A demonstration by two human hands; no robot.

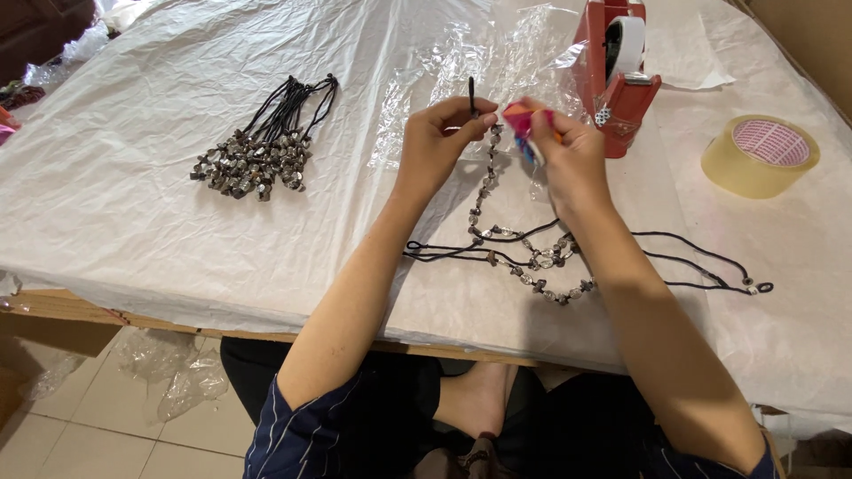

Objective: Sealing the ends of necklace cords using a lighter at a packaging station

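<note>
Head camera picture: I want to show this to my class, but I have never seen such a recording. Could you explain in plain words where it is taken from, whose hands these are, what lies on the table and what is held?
The picture comes from a camera worn on a person's head, looking down at their own two bare hands over a table covered in white sheeting. The left hand pinches a black cord of a beaded string that trails onto the table. The right hand holds a small colourful piece; what it is cannot be told. To the left lies a bundle of similar beaded strings. Behind the hands are clear plastic wrap, a red tape dispenser and a roll of clear tape.
</note>
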